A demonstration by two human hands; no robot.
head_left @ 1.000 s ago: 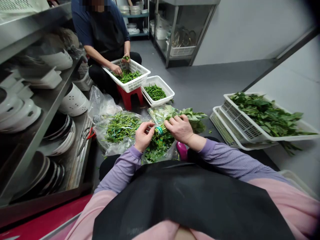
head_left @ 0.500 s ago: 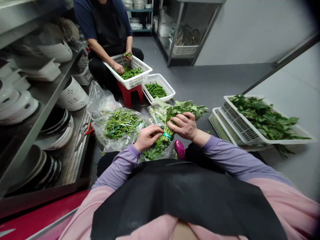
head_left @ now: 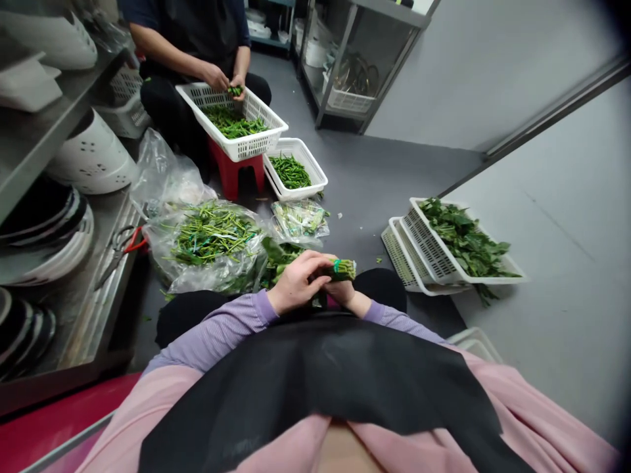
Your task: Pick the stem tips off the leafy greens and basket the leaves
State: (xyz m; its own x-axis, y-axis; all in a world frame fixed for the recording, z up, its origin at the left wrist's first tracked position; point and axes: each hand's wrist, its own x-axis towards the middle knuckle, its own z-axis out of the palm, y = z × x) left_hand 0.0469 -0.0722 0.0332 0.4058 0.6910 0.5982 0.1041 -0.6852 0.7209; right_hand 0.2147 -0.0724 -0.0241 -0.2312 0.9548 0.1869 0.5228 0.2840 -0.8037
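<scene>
A bunch of leafy greens (head_left: 349, 268) lies sideways in front of my apron, its cut stem ends to the right and a green band round the stems. My left hand (head_left: 298, 281) is wrapped over the bunch from the left. Below and behind it, my right hand (head_left: 344, 290) grips the same bunch, its fingers mostly hidden. The leaves point left, over a plastic bag (head_left: 231, 279) of stems and greens on the floor.
Stacked white baskets (head_left: 434, 256) with leafy greens stand at right. Ahead, a co-worker's hands (head_left: 227, 80) hold green peppers above a white basket (head_left: 256, 146) on a red stool (head_left: 236, 174). Another basket (head_left: 315, 182) holds peppers. Red-handled scissors (head_left: 121, 246) lie on the left shelf.
The bunch has turned from leaves away to leaves left, stems right. My right hand has moved down and left, beneath it. My view has shifted right. The co-worker's hands have come together.
</scene>
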